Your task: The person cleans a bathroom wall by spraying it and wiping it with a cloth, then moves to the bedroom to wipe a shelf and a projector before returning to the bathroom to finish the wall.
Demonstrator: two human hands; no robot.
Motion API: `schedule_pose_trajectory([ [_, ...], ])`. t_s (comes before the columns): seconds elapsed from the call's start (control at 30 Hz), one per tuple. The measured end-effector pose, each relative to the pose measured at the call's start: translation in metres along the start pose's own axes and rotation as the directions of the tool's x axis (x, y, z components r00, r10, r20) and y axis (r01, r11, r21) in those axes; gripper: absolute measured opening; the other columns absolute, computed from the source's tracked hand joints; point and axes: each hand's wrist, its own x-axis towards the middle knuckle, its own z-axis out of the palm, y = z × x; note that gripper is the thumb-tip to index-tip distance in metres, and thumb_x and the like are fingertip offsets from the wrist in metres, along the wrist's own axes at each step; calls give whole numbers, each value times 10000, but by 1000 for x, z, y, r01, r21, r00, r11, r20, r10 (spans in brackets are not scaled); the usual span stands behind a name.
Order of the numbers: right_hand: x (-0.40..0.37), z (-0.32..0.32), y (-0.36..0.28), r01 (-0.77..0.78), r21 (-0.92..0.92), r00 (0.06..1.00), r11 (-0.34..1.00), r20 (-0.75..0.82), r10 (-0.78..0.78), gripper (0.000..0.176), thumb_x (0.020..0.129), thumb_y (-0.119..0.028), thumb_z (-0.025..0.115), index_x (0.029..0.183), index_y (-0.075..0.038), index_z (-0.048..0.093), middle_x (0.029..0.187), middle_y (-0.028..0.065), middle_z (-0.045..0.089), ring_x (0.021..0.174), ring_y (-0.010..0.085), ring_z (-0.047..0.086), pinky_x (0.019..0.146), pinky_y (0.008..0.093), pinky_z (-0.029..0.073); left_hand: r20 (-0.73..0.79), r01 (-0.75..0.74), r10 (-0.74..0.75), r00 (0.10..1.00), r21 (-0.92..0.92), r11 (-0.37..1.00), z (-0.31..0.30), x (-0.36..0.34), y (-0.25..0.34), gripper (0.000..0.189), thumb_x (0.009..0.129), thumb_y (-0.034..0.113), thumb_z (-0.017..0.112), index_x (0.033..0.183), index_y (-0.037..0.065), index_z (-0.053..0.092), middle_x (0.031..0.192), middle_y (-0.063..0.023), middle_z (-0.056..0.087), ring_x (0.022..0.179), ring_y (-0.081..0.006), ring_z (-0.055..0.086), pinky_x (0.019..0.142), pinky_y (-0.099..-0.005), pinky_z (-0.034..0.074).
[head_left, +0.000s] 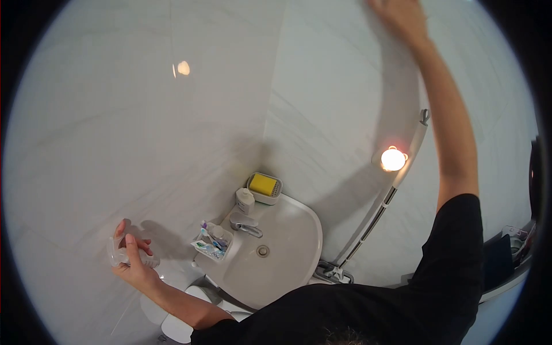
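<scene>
On the left, my left hand is wrapped round a clear spray bottle, its whitish spray head near my fingers. The bottle is held close to the marbled wall. My right arm is stretched far up along the other wall. At the top edge my right hand lies against or near that wall, its fingers cut off by the frame, and I cannot tell whether it holds anything.
Below is a white washbasin with a faucet, a white bottle, a yellow sponge in a holder, and a toothbrush caddy. A mop leans on the wall beside a glowing lamp.
</scene>
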Motion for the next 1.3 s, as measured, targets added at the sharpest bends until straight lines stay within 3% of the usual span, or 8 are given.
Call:
schedule_pose_trajectory([
  [0.13, 9, 7, 18, -88, 60, 976, 994, -195, 98, 718, 996, -456, 494, 1549, -35, 313, 1645, 155, 242, 1525, 337, 190, 1249, 503, 125, -13, -4, 4, 1000, 27, 1000, 1, 0, -2, 317, 934, 153, 633, 1178, -43, 684, 613, -39, 542, 503, -99, 461, 597, -308, 509],
  [0.27, -73, 67, -36, 102, -29, 971, 994, -216, -106, 713, 961, -491, 543, 1552, -138, 356, 1620, 75, 332, 1493, 288, 294, 1186, 587, 234, -44, -28, 28, 999, 19, 999, 4, -1, -2, 325, 929, 161, 639, 1179, -43, 685, 617, -45, 548, 500, -98, 459, 594, -309, 504],
  [0.53, -323, 108, -176, 224, 429, 902, 875, 249, -353, 749, 934, -422, 591, 1565, -121, 321, 1640, 29, 291, 1495, 244, 285, 1218, 493, 222, -27, -31, 31, 999, 4, 1000, -1, 0, -4, 321, 934, 142, 632, 1190, -47, 677, 602, -34, 526, 499, -98, 451, 595, -307, 506],
  [0.67, -385, 112, -181, 230, 506, 872, 831, 272, -407, 719, 929, -380, 603, 1550, -120, 349, 1628, 24, 312, 1486, 243, 301, 1215, 476, 229, -10, -12, 12, 1000, 7, 1000, -1, 0, -3, 316, 940, 130, 622, 1197, -46, 673, 604, -35, 522, 507, -97, 451, 598, -301, 506],
  [0.8, -350, 103, -173, 10, 446, 951, 895, 273, -147, 715, 920, -366, 612, 1541, -110, 367, 1629, 49, 309, 1485, 278, 299, 1191, 526, 248, 0, -16, 16, 1000, 10, 1000, -2, 1, -5, 311, 947, 124, 612, 1199, -49, 670, 610, -35, 525, 515, -98, 454, 597, -294, 502],
  [1.0, -139, 69, -85, -263, 252, 924, 931, -213, 318, 697, 949, -413, 570, 1532, -87, 374, 1618, 110, 318, 1466, 376, 301, 1174, 611, 209, -27, 14, -13, 1000, 48, 999, -3, 0, -6, 321, 961, 138, 603, 1216, -48, 662, 605, -28, 522, 525, -100, 462, 596, -287, 490],
  [1.1, -57, 47, -25, -261, 232, 878, 937, -346, 330, 681, 992, -456, 503, 1562, -125, 334, 1633, 106, 298, 1489, 390, 262, 1190, 613, 156, -26, 43, -42, 999, 53, 998, -1, -1, -2, 335, 964, 150, 605, 1229, -48, 656, 584, -23, 513, 522, -101, 461, 593, -284, 485],
  [1.3, -51, 13, 81, -171, 59, 962, 983, -207, 180, 715, 1003, -440, 476, 1555, -27, 287, 1642, 179, 233, 1521, 364, 183, 1241, 524, 124, 2, 23, -23, 1000, 55, 998, -6, 1, -9, 337, 963, 162, 609, 1232, -37, 657, 571, -20, 500, 509, -97, 457, 588, -282, 483],
])
